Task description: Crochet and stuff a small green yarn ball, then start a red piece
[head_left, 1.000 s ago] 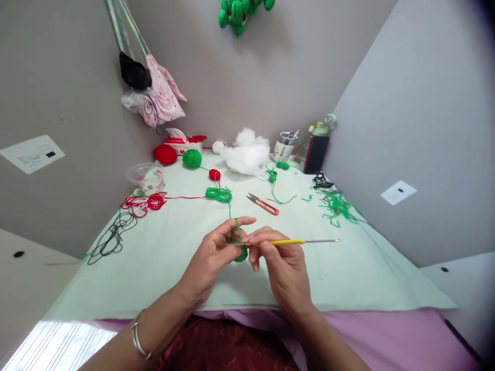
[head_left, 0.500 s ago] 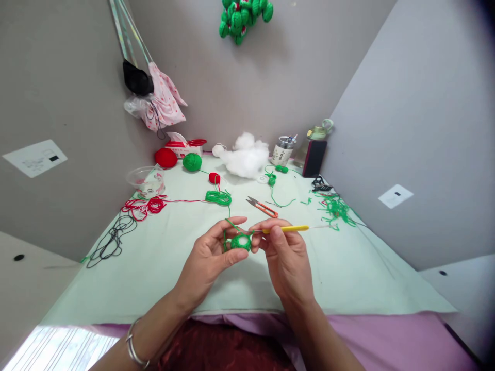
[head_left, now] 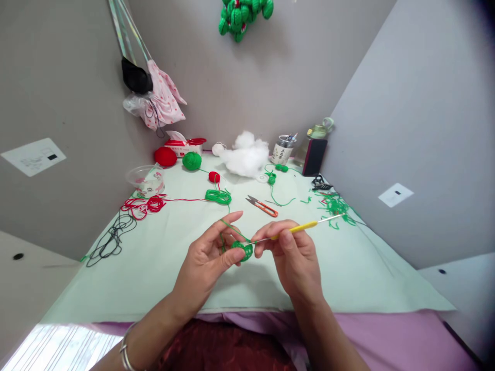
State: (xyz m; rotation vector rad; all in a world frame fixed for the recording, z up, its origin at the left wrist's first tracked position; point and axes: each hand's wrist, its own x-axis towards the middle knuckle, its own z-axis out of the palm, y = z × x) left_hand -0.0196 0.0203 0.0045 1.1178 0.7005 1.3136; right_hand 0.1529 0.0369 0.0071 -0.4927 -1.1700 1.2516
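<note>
Between thumb and fingers, my left hand (head_left: 207, 263) grips a small round green crochet piece (head_left: 243, 251), with green yarn running over its raised index finger. My right hand (head_left: 292, 257) is closed on a crochet hook with a yellow handle (head_left: 301, 227). The hook's thin metal tip reaches left to the top of the green piece, where yarn meets it. That yarn leads back to a green yarn bundle (head_left: 218, 196) on the table. Orange-handled thread snips (head_left: 263, 206) lie just beyond my hands.
White stuffing (head_left: 247, 157), a pen cup (head_left: 283, 150) and a phone (head_left: 314, 157) stand at the back. Red yarn (head_left: 145, 206), black cord (head_left: 112, 242) and a clear bowl (head_left: 146, 180) are on the left. Green yarn scraps (head_left: 336, 208) lie on the right.
My right hand has shifted slightly right, and the hook now slants, its right end higher. The green piece has tilted and dropped a little in my left fingers.
</note>
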